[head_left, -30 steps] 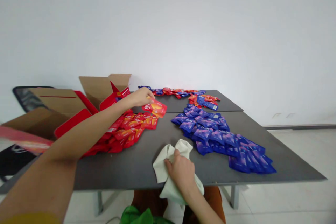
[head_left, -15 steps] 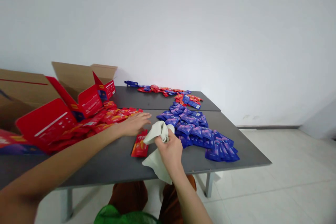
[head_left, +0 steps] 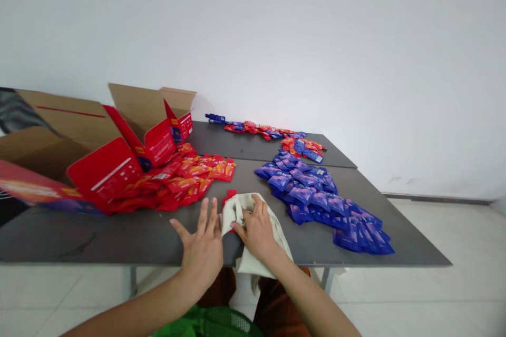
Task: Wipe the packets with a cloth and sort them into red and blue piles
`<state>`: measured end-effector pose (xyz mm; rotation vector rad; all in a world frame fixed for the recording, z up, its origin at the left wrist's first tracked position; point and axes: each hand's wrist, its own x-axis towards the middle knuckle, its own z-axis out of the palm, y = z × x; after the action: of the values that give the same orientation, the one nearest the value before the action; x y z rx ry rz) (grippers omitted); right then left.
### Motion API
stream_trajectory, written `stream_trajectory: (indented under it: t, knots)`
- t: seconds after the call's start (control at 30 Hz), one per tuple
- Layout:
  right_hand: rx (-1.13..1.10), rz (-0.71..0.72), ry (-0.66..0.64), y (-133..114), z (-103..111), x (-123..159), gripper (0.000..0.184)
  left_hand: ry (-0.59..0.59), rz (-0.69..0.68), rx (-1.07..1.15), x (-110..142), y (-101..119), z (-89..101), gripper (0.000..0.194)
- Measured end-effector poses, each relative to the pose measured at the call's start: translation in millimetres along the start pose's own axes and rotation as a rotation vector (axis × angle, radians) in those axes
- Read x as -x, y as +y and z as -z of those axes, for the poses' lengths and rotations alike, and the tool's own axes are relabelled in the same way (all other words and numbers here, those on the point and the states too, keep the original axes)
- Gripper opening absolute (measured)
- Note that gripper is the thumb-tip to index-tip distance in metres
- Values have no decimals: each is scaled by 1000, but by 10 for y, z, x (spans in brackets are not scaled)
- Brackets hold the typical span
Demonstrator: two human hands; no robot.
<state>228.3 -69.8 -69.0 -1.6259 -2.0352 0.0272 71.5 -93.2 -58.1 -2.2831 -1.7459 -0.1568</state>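
Note:
My right hand [head_left: 256, 229] presses a cream cloth [head_left: 241, 208] down onto a red packet [head_left: 230, 195], of which only a corner shows. The cloth hangs over the near edge of the dark grey table [head_left: 138, 237]. My left hand [head_left: 201, 245] lies flat and open on the table just left of the cloth, fingers spread, holding nothing. A heap of red packets [head_left: 185, 181] lies behind my left hand. A long heap of blue packets [head_left: 316, 197] lies right of the cloth.
Open cardboard boxes with red flaps [head_left: 106, 168] stand at the left of the table. Mixed red and blue packets [head_left: 276, 134] lie along the far edge. A green bag [head_left: 205, 324] sits below by my knees. White wall behind, pale tiled floor on the right.
My left hand brought a red packet from the red heap to the near table and let go; it now rests flat. My right hand laid the cloth over that packet.

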Motion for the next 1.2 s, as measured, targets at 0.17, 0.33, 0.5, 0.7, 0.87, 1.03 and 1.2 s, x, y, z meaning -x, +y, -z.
stream_trajectory:
  t: [0.17, 0.33, 0.5, 0.7, 0.87, 1.03, 1.2]
  knots:
    - [62, 46, -167, -21, 40, -5, 45, -151, 33, 29, 55, -12, -217, 63]
    - [160, 46, -354, 61, -37, -389, 52, -119, 81, -13, 87, 78, -352, 57]
    - [249, 93, -368, 94, -159, -721, 61, 65, 203, -34, 141, 167, -396, 53]
    - [121, 418, -341, 163, -119, -566, 54, 114, 163, 94, 202, 134, -420, 51]
    - [-12, 464, -318, 177, 8, -162, 40, 118, 198, 136, 202, 156, -449, 58]
    - [-143, 486, -313, 150, 93, 143, 34, 146, 92, 179, 212, 102, -556, 60]
    - [-133, 541, -330, 129, -10, -22, 37, 94, 116, 176, 194, 73, -510, 56]
